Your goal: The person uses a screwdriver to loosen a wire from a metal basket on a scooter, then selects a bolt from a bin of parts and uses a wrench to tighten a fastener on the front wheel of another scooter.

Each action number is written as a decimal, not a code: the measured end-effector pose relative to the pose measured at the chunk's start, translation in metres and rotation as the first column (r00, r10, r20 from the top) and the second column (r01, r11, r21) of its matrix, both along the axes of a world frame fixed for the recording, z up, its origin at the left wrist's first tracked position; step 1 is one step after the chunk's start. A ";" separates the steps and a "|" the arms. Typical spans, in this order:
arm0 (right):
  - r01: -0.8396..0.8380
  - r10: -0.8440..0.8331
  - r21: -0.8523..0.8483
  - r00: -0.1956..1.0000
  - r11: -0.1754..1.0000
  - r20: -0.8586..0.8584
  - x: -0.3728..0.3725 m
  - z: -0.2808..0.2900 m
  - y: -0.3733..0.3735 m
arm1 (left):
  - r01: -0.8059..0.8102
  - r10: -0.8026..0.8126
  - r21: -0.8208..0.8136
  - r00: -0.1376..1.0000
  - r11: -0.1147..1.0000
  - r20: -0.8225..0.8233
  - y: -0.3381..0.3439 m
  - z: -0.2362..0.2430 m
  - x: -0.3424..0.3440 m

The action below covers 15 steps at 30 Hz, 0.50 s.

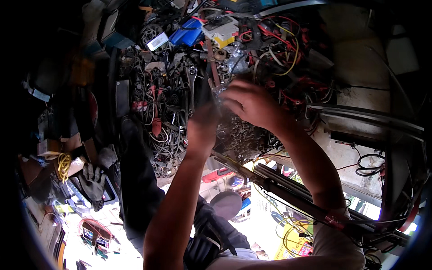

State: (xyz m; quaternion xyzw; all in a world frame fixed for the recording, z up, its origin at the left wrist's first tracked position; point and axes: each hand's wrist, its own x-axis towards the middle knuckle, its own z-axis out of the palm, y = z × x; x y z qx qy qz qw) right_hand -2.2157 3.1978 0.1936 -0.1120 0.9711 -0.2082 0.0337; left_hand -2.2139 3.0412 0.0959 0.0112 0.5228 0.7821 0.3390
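Observation:
My left hand (pixel 202 128) is raised over the cluttered bench, its fingers dark and smeared by motion, so what they hold does not show. Just right of it, my right hand (pixel 249 102) has its fingers curled inward toward the left hand. A shiny, clear piece of plastic (pixel 218 89) shows at the right fingertips; whether it is gripped is unclear. Beneath both hands lies a heap of small metal parts (pixel 240 137), like screws and fittings. A steel wrench (pixel 192 83) lies left of the hands, its head pointing away.
Tangled red, yellow and black wires (pixel 288 49) lie at the far right of the heap, near a blue case (pixel 186 32) and a grey device (pixel 220 28). Long metal rails (pixel 288 184) cross below my right forearm. A dark glove (pixel 93 182) lies at left.

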 end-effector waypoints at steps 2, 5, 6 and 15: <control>0.039 -0.040 -0.013 0.998 0.999 -0.039 0.001 -0.013 -0.006 | -0.036 0.027 0.081 0.994 0.996 0.107 0.006 0.006 0.003; 0.051 -0.051 0.059 0.999 0.997 -0.002 0.005 -0.019 -0.008 | -0.059 0.046 0.089 0.990 0.994 0.132 0.007 0.010 0.001; 0.058 -0.059 0.082 0.998 0.995 0.010 0.007 -0.019 -0.009 | -0.056 0.047 0.080 0.993 0.995 0.112 0.007 0.010 0.001; 0.141 -0.149 -0.134 0.988 0.981 -0.050 0.011 -0.024 -0.012 | -0.253 0.137 0.277 0.916 0.927 0.378 0.017 -0.014 0.010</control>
